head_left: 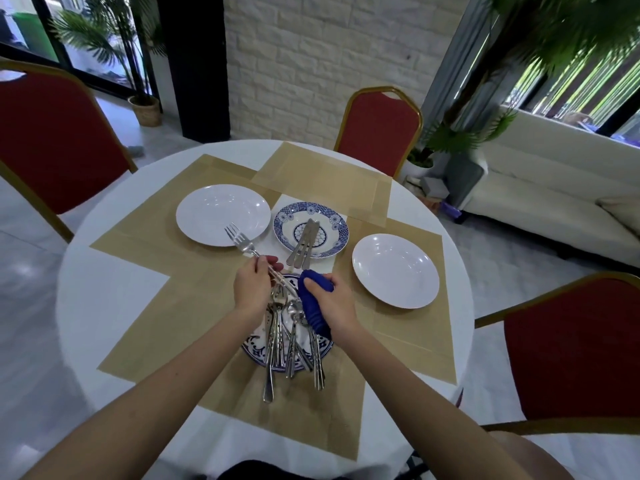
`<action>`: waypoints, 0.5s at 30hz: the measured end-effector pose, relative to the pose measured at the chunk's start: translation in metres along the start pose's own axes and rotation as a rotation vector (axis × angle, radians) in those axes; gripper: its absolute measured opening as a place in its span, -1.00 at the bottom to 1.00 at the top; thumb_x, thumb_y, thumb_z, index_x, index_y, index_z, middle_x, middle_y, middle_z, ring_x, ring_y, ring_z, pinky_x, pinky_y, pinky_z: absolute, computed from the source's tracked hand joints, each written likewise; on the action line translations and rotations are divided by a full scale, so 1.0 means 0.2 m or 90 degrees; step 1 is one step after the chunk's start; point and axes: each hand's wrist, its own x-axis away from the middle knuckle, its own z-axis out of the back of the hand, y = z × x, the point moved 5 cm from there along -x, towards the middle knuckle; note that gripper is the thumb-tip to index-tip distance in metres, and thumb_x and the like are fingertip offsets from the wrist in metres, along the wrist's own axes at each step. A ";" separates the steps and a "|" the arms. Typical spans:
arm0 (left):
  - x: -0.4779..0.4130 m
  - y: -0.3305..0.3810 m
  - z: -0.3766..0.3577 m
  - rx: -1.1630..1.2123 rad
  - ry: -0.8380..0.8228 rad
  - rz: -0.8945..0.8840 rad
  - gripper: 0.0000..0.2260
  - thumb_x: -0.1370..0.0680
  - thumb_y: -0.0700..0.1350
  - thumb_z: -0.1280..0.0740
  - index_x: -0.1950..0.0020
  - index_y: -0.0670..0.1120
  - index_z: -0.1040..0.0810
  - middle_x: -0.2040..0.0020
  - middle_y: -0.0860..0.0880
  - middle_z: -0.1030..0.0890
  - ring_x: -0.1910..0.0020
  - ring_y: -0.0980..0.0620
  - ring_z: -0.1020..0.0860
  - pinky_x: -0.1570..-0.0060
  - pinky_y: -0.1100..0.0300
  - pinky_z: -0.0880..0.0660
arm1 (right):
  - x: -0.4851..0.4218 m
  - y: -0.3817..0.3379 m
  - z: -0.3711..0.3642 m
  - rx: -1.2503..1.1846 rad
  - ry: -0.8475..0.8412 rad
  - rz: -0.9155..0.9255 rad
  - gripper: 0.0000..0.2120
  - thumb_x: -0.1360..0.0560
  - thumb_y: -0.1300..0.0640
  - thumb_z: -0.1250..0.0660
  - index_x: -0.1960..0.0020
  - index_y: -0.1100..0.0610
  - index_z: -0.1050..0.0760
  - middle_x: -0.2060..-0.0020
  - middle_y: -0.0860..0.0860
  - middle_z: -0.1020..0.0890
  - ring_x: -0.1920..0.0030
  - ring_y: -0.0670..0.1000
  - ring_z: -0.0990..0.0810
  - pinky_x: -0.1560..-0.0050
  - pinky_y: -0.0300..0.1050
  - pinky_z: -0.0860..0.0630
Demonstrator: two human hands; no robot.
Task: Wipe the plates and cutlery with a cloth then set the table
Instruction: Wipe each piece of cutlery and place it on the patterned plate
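My left hand grips a silver fork by its handle, tines pointing up and away over the left white plate. My right hand holds a bunched blue cloth against the fork's handle end. Below both hands a blue-patterned plate carries a pile of several forks and spoons. A smaller blue-patterned plate in the table's middle holds a few knives. Another white plate lies to the right.
Tan placemats cover the round white table. Red chairs stand at the left, far side and right. A white sofa and potted plants stand beyond the table.
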 end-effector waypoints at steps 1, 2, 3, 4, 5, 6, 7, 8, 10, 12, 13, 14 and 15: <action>0.00 0.00 0.02 -0.036 -0.002 -0.003 -0.72 -0.66 -0.12 -0.08 0.02 -0.12 -0.56 0.18 -0.01 -0.63 0.13 -0.04 -0.59 0.04 0.04 -0.52 | 0.00 -0.02 0.02 0.008 0.001 0.010 -0.79 -0.48 0.02 -0.42 -0.05 0.02 -0.47 0.00 0.11 -0.61 0.10 0.16 -0.66 0.13 0.05 -0.63; 0.00 -0.01 0.03 -0.077 -0.019 -0.010 -0.72 -0.66 -0.11 -0.08 -0.03 -0.15 -0.57 0.19 -0.01 -0.62 0.18 -0.01 -0.57 0.12 0.08 -0.50 | -0.01 -0.04 0.03 0.006 0.004 0.022 -0.81 -0.50 0.03 -0.40 -0.07 0.02 -0.47 -0.01 0.10 -0.61 0.11 0.14 -0.65 0.15 0.01 -0.63; 0.01 -0.02 0.03 -0.120 -0.053 -0.016 -0.71 -0.66 -0.11 -0.08 -0.06 -0.16 -0.58 0.21 -0.01 -0.61 0.26 0.03 -0.53 0.22 0.14 -0.46 | -0.01 -0.06 0.05 -0.001 0.009 0.036 -0.84 -0.52 0.04 -0.37 -0.07 0.01 -0.48 0.00 0.09 -0.60 0.12 0.11 -0.65 0.17 -0.04 -0.61; 0.02 -0.03 0.02 -0.163 -0.094 -0.022 -0.71 -0.66 -0.10 -0.08 -0.06 -0.14 -0.58 0.22 -0.01 -0.60 0.35 0.08 -0.48 0.33 0.22 -0.40 | -0.02 -0.10 0.07 0.002 0.018 0.058 -0.87 -0.53 0.05 -0.35 -0.07 -0.02 -0.49 0.00 0.07 -0.60 0.12 0.08 -0.64 0.18 -0.07 -0.60; 0.04 -0.04 0.00 -0.213 -0.135 -0.030 -0.73 -0.66 -0.07 -0.09 -0.05 -0.10 -0.58 0.23 -0.01 -0.59 0.42 0.11 -0.44 0.41 0.27 -0.33 | -0.03 -0.14 0.09 0.017 0.029 0.091 -0.87 -0.54 0.05 -0.33 -0.08 -0.04 -0.50 -0.01 0.04 -0.60 0.11 0.05 -0.63 0.17 -0.10 -0.59; 0.07 -0.04 -0.01 -0.265 -0.169 -0.049 -0.73 -0.66 -0.05 -0.10 -0.02 -0.06 -0.58 0.24 0.01 -0.59 0.45 0.13 -0.42 0.44 0.30 -0.30 | -0.04 -0.18 0.10 0.045 0.040 0.136 -0.84 -0.53 0.04 -0.34 -0.11 -0.04 -0.51 -0.04 0.03 -0.59 0.07 0.02 -0.61 0.14 -0.15 -0.58; 0.09 -0.04 -0.04 -0.309 -0.195 -0.073 -0.74 -0.66 -0.04 -0.11 0.02 -0.04 -0.58 0.26 0.04 -0.59 0.45 0.15 -0.43 0.44 0.32 -0.29 | -0.05 -0.22 0.10 0.091 0.048 0.187 -0.79 -0.52 0.03 -0.35 -0.15 -0.03 -0.53 -0.07 0.02 -0.57 0.03 -0.02 -0.59 0.08 -0.20 -0.55; 0.10 -0.04 -0.06 -0.332 -0.217 -0.096 -0.74 -0.65 -0.04 -0.12 0.05 -0.03 -0.58 0.29 0.06 -0.58 0.45 0.16 -0.44 0.43 0.34 -0.29 | -0.06 -0.25 0.10 0.156 0.049 0.241 -0.74 -0.50 0.01 -0.37 -0.19 -0.02 -0.55 -0.10 0.00 -0.53 -0.01 -0.06 -0.55 0.02 -0.26 -0.51; 0.12 -0.03 -0.12 -0.354 -0.264 -0.131 -0.74 -0.65 -0.07 -0.13 0.10 -0.04 -0.57 0.33 0.07 -0.56 0.45 0.20 -0.44 0.42 0.37 -0.29 | -0.06 -0.28 0.09 0.310 0.042 0.327 -0.69 -0.47 -0.02 -0.41 -0.20 -0.03 -0.57 -0.11 -0.04 -0.44 -0.03 -0.13 -0.46 -0.04 -0.30 -0.42; 0.14 -0.01 -0.16 -0.398 -0.316 -0.161 -0.73 -0.65 -0.09 -0.14 0.12 -0.09 -0.57 0.33 0.07 -0.56 0.45 0.26 -0.45 0.41 0.43 -0.31 | -0.06 -0.27 0.10 0.439 0.068 0.374 -0.70 -0.47 -0.07 -0.40 -0.19 -0.08 -0.57 -0.12 -0.06 -0.40 -0.01 -0.14 -0.41 -0.03 -0.27 -0.37; 0.14 -0.01 -0.17 -0.420 -0.334 -0.169 -0.72 -0.65 -0.09 -0.14 0.11 -0.11 -0.58 0.33 0.07 -0.56 0.46 0.28 -0.45 0.41 0.45 -0.31 | -0.07 -0.27 0.13 0.459 0.097 0.378 -0.71 -0.47 -0.08 -0.39 -0.18 -0.10 -0.57 -0.12 -0.07 -0.39 0.01 -0.13 -0.41 -0.01 -0.24 -0.37; 0.14 -0.01 -0.18 -0.434 -0.345 -0.168 -0.72 -0.65 -0.09 -0.14 0.10 -0.13 -0.60 0.32 0.07 -0.56 0.46 0.28 -0.45 0.42 0.45 -0.31 | -0.09 -0.26 0.16 0.449 0.126 0.367 -0.71 -0.48 -0.09 -0.38 -0.18 -0.10 -0.56 -0.11 -0.07 -0.39 0.03 -0.11 -0.42 -0.01 -0.22 -0.37; 0.14 -0.03 -0.18 -0.439 -0.351 -0.159 -0.72 -0.65 -0.08 -0.14 0.08 -0.12 -0.61 0.32 0.05 -0.56 0.46 0.26 -0.44 0.43 0.44 -0.31 | -0.11 -0.24 0.20 0.422 0.148 0.341 -0.71 -0.48 -0.09 -0.37 -0.19 -0.10 -0.56 -0.10 -0.07 -0.39 0.04 -0.09 -0.43 0.00 -0.21 -0.38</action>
